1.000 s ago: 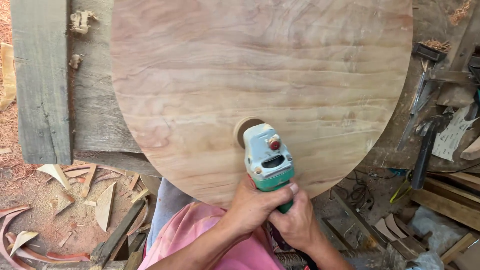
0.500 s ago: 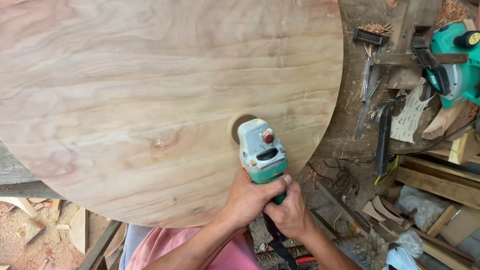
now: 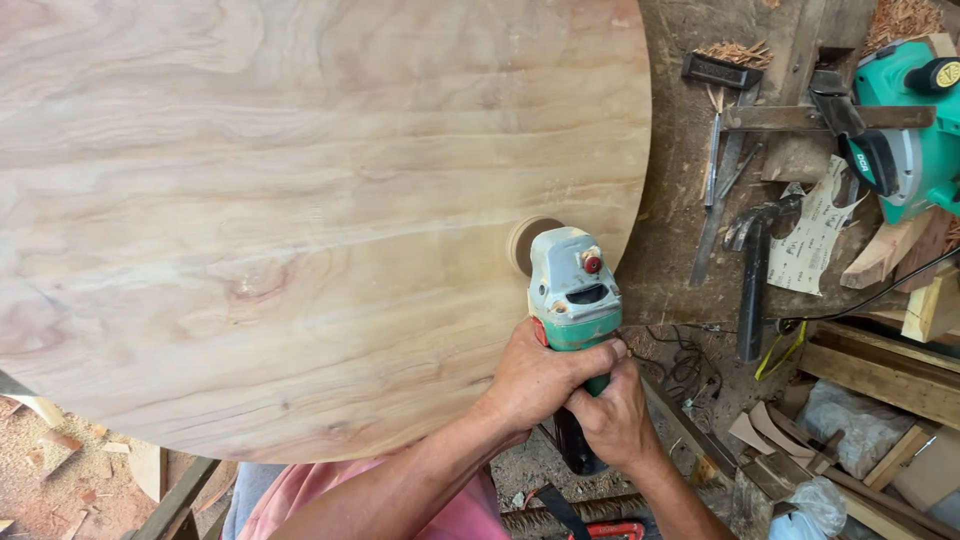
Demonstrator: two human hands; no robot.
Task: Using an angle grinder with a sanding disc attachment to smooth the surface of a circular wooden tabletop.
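Note:
A large round wooden slab [image 3: 300,200] with pale swirling grain fills most of the view. On its lower right part rests the tan sanding disc [image 3: 524,240] of a green and grey handheld grinder [image 3: 573,290]. My left hand [image 3: 540,378] wraps around the grinder's green body just behind the head. My right hand [image 3: 612,420] grips the dark rear handle below it, touching the left hand. Both forearms come up from the bottom edge, over a pink garment [image 3: 470,515].
Right of the slab, a cluttered bench holds a hammer [image 3: 755,280], a sheet of sandpaper [image 3: 815,235], thin metal tools [image 3: 720,170] and a green power tool [image 3: 905,120]. Wooden offcuts [image 3: 880,385] and a plastic bag [image 3: 850,420] lie lower right. Wood scraps [image 3: 60,465] litter the ground lower left.
The grinder has travelled along the slab from its lower middle toward its right edge, and my view has followed to the right. Both hands kept their grip.

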